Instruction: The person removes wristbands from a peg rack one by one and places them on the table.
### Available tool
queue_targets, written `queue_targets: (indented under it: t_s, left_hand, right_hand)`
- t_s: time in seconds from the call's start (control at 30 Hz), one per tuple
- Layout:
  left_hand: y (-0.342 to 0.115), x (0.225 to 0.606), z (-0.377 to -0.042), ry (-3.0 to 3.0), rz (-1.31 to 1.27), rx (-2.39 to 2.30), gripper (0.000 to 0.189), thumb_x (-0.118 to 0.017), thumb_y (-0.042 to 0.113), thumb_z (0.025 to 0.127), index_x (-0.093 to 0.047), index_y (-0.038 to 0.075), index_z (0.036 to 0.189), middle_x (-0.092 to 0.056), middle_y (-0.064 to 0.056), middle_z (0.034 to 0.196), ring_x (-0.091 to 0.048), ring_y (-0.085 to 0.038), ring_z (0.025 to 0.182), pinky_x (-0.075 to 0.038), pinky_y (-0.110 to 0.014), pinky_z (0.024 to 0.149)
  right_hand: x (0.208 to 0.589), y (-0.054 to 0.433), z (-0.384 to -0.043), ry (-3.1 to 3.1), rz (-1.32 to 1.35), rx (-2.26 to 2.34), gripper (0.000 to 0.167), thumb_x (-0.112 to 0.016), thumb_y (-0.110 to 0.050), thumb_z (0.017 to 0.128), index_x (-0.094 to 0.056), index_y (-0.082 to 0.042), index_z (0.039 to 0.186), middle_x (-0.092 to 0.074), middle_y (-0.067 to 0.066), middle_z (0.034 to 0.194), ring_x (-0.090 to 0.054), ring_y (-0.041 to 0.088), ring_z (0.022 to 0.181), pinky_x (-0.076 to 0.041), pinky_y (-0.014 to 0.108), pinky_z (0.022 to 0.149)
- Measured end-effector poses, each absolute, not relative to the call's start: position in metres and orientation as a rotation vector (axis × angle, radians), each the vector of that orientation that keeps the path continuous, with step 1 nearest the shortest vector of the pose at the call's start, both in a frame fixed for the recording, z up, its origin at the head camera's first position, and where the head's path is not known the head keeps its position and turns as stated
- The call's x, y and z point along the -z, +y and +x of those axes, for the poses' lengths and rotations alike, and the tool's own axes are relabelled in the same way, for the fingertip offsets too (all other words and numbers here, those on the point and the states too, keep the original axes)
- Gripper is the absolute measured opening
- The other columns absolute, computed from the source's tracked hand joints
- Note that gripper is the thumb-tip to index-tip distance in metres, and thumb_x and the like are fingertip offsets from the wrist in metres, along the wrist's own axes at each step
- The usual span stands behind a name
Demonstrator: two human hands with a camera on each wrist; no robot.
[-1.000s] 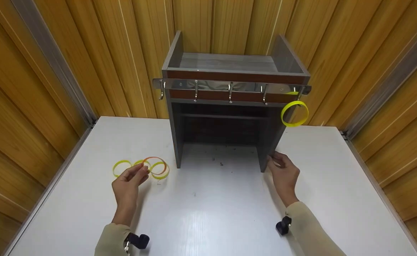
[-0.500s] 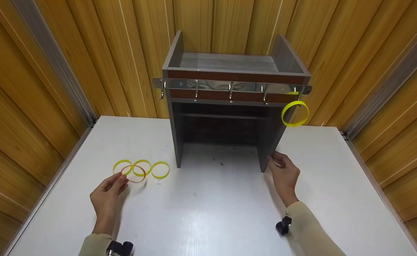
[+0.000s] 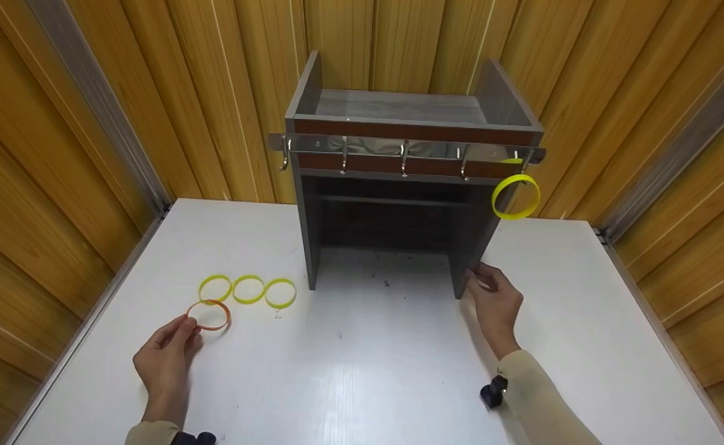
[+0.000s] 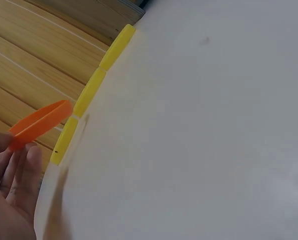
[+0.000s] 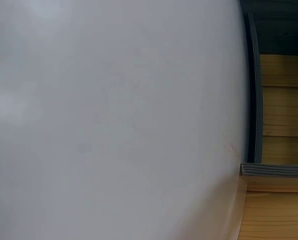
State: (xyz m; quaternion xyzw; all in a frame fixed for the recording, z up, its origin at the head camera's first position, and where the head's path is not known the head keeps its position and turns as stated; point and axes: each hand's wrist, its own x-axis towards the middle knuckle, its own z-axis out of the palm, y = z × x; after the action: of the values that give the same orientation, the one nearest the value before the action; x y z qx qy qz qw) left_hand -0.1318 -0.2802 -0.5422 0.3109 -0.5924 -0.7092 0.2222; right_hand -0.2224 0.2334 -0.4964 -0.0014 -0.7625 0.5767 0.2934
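In the head view, my left hand pinches an orange wristband between thumb and fingers at its left side, just above the table. Three yellow wristbands lie in a row behind it: left, middle and right. The left wrist view shows the orange wristband tilted in the fingers. My right hand holds the lower right side panel of a grey shelf, fingers bent against its outer face. The right wrist view catches only a sliver of that hand.
A metal rail with several hooks runs across the shelf's front. Another yellow wristband hangs from the rightmost hook. The white table is bordered by wood-panelled walls. Small dark specks lie under the shelf.
My left hand has carried the orange wristband left and toward me, from over the yellow wristbands to in front of the leftmost one. My right hand has stayed at the shelf panel.
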Motion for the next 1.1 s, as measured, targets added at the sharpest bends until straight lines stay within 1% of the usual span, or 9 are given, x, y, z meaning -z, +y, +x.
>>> queue_targets:
  t_s: [0.13,0.33,0.53,0.67,0.73,0.87,1.0,1.1]
  left_hand:
    - [-0.282,0.544,-0.134,-1.625,0.912,1.952,0.040,-0.081,0.011,0.096,-0.069,-0.004,0.131,-0.075,0.011,0.092,-0.075,-0.006,0.086,-0.063,-0.024,0.082]
    - [-0.285,0.548,-0.137,-1.602,0.955,1.971,0.039,-0.080,0.011,0.096,-0.069,-0.001,0.132,-0.075,0.006,0.097,-0.075,-0.008,0.090,-0.063,-0.025,0.085]
    - [-0.289,0.551,-0.137,-1.617,0.991,1.958,0.039,-0.079,0.007,0.097,-0.068,-0.003,0.132,-0.073,0.003,0.101,-0.075,-0.007,0.093,-0.062,-0.024,0.087]
    - [-0.292,0.551,-0.136,-1.680,1.000,1.906,0.040,-0.080,0.007,0.096,-0.069,-0.004,0.133,-0.069,-0.003,0.108,-0.072,-0.005,0.094,-0.061,-0.022,0.088]
    - [-0.292,0.551,-0.134,-1.704,1.007,1.882,0.040,-0.080,0.008,0.096,-0.069,-0.004,0.132,-0.069,-0.004,0.109,-0.071,-0.005,0.094,-0.060,-0.021,0.088]
    - [-0.290,0.550,-0.132,-1.747,1.012,1.838,0.037,-0.079,0.010,0.098,-0.069,-0.004,0.131,-0.069,-0.004,0.111,-0.070,-0.004,0.094,-0.060,-0.020,0.088]
    - [-0.286,0.545,-0.133,-1.756,0.993,1.826,0.040,-0.081,0.013,0.097,-0.070,-0.003,0.132,-0.070,-0.003,0.112,-0.070,-0.006,0.095,-0.061,-0.020,0.087]
    - [-0.280,0.540,-0.135,-1.757,0.976,1.821,0.042,-0.083,0.016,0.095,-0.071,-0.001,0.131,-0.070,0.001,0.109,-0.068,-0.006,0.096,-0.060,-0.018,0.086]
  right_hand:
    - [0.496,0.235,-0.221,-2.028,-0.029,-1.556,0.020,-0.075,0.006,0.095,-0.075,0.009,0.114,-0.076,0.021,0.108,-0.074,0.011,0.093,-0.059,0.014,0.075]
    - [0.494,0.235,-0.221,-2.030,-0.047,-1.560,0.020,-0.075,0.008,0.094,-0.075,0.008,0.114,-0.076,0.022,0.109,-0.072,0.004,0.093,-0.059,0.013,0.075]
    - [0.493,0.234,-0.220,-2.051,-0.069,-1.543,0.020,-0.076,0.006,0.094,-0.075,0.007,0.114,-0.076,0.021,0.108,-0.073,0.005,0.092,-0.058,0.012,0.075]
    - [0.493,0.233,-0.221,-2.041,-0.059,-1.542,0.019,-0.077,0.006,0.094,-0.075,0.008,0.112,-0.076,0.022,0.107,-0.073,0.005,0.091,-0.058,0.012,0.074]
    - [0.494,0.232,-0.221,-2.042,-0.047,-1.538,0.019,-0.077,0.006,0.094,-0.075,0.008,0.112,-0.076,0.022,0.107,-0.073,0.005,0.091,-0.058,0.012,0.074]
    - [0.493,0.231,-0.220,-2.042,-0.031,-1.551,0.019,-0.077,0.006,0.094,-0.075,0.008,0.113,-0.076,0.022,0.108,-0.074,0.006,0.091,-0.059,0.013,0.074]
    - [0.494,0.232,-0.221,-2.047,-0.043,-1.558,0.020,-0.078,0.005,0.094,-0.075,0.008,0.113,-0.076,0.022,0.109,-0.074,0.006,0.091,-0.059,0.013,0.074]
    - [0.499,0.235,-0.225,-2.052,-0.058,-1.551,0.020,-0.078,0.005,0.094,-0.075,0.008,0.114,-0.076,0.023,0.109,-0.073,0.006,0.091,-0.059,0.013,0.074]
